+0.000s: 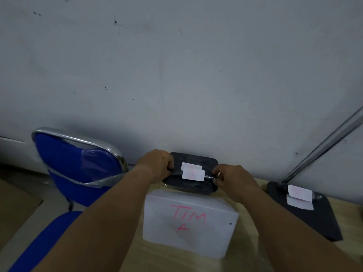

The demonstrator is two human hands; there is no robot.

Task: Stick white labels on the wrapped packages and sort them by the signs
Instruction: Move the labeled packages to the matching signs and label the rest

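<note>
Behind "TIM A" sign [190,222]: left hand [157,165], right hand [231,177] grip labelled black package [191,185] by its ends.

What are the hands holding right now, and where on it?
Both hands hold the black wrapped package: left hand at its left end, right hand at its right end.

Head view, angled down (close) over wooden table [247,197].
</note>
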